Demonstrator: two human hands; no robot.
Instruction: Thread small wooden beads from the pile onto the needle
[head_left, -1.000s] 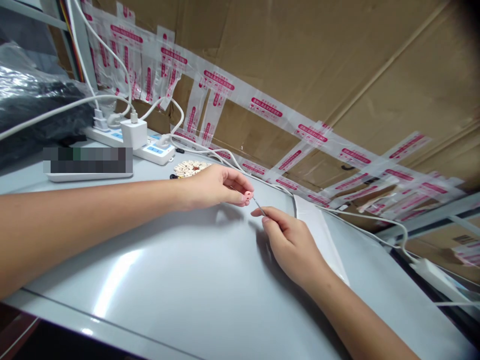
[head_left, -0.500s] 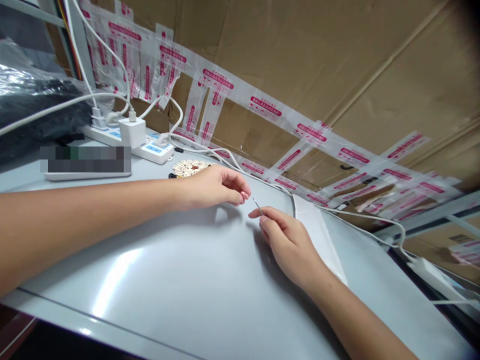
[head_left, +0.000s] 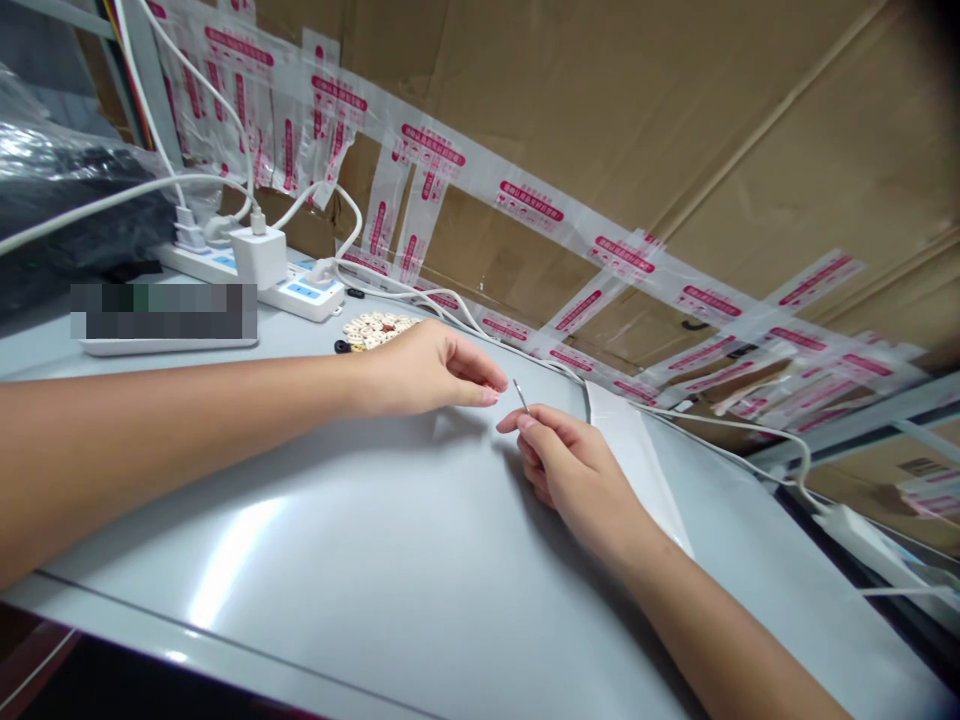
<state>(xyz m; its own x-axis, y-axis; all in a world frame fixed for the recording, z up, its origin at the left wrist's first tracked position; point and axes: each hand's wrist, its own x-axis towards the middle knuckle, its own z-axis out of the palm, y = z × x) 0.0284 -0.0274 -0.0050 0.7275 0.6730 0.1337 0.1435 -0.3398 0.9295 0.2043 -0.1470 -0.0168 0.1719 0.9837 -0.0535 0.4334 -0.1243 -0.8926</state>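
Right hand (head_left: 577, 470) pinches a thin needle (head_left: 520, 395) between thumb and forefinger, tip slanting up. Left hand (head_left: 427, 368), fingertips closed together just beside the tip; contents not discernible. Behind it, a bead pile (head_left: 375, 328) on the grey table (head_left: 337, 560).

On the table (head_left: 315, 560) our left hand (head_left: 427, 368) lies left of our right hand (head_left: 581, 480), with the needle (head_left: 520, 395) between them. Behind the left hand sit the beads (head_left: 375, 328); farther back and left, the power strip (head_left: 255, 282). Right of the right hand lies a paper (head_left: 637, 460). Cardboard (head_left: 600, 110) stands behind all.
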